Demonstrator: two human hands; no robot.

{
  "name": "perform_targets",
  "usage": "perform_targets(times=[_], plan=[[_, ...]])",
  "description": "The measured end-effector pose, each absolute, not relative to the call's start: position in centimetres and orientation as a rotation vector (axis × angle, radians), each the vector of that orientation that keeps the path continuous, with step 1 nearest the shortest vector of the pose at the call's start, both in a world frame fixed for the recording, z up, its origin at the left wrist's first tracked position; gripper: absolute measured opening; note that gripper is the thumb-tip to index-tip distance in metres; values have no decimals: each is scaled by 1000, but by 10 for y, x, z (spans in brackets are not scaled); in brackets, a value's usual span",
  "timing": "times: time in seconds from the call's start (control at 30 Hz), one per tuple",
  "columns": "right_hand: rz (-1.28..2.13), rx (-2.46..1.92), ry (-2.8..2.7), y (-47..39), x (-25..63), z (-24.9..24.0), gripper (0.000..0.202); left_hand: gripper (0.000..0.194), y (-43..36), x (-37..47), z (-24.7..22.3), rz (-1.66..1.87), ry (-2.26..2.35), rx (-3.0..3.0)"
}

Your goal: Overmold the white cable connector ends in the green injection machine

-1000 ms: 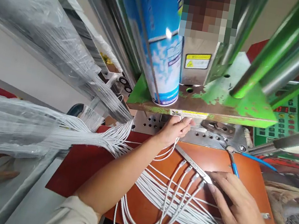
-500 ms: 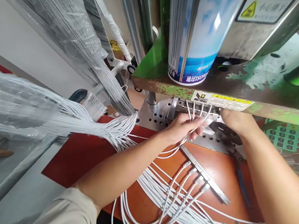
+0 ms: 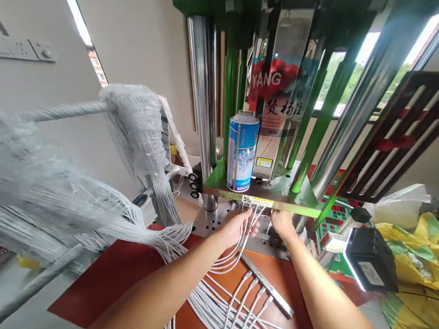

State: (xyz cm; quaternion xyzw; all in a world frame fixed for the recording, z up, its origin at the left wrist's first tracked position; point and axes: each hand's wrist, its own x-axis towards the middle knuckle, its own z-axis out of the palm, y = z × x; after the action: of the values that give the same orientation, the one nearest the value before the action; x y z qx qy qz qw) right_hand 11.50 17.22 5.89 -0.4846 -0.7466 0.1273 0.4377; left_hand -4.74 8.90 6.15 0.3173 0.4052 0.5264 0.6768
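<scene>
My left hand (image 3: pixel 237 226) is closed around several white cables (image 3: pixel 249 231) that run up under the green press plate (image 3: pixel 301 205). Just right of it, my right hand (image 3: pixel 282 223) reaches under the plate's front edge, its fingers hidden there. A perforated metal base (image 3: pixel 214 218) lies below the plate. On the orange-brown table (image 3: pixel 99 279), a metal bar (image 3: pixel 266 286) lies at a slant with several white cable ends plugged in along it. Many more white cables (image 3: pixel 215 315) spread across the table beneath my forearms.
A blue spray can (image 3: pixel 241 151) stands on the press plate. Plastic-wrapped cable bundles (image 3: pixel 52 181) hang on a wrapped frame at left. To the right are a black box-shaped device (image 3: pixel 372 260), a green control panel (image 3: pixel 331 217) and yellow bags (image 3: pixel 418 259).
The view has tilted up and drawn back, so the whole press shows and my hands look smaller and lower. My left hand still holds the cables; my right hand remains at the plate's edge.
</scene>
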Motion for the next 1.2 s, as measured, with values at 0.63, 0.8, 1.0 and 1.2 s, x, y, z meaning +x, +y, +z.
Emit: perform_targets(times=[0.63, 0.8, 1.0, 1.2], plan=[[-10, -1526, -1887, 6, 157, 8, 29, 52, -76, -22, 62, 1005, 1000, 754], [-36, -1603, -1993, 5, 153, 4, 27, 50, -81, -21, 56, 1022, 1037, 716], [1, -1661, -2101, 7, 140, 4, 26, 56, -82, -23, 52, 1039, 1130, 681], [155, -1710, -2064, 33, 156, 7, 25, 51, -110, -41, 88, 948, 1144, 755]])
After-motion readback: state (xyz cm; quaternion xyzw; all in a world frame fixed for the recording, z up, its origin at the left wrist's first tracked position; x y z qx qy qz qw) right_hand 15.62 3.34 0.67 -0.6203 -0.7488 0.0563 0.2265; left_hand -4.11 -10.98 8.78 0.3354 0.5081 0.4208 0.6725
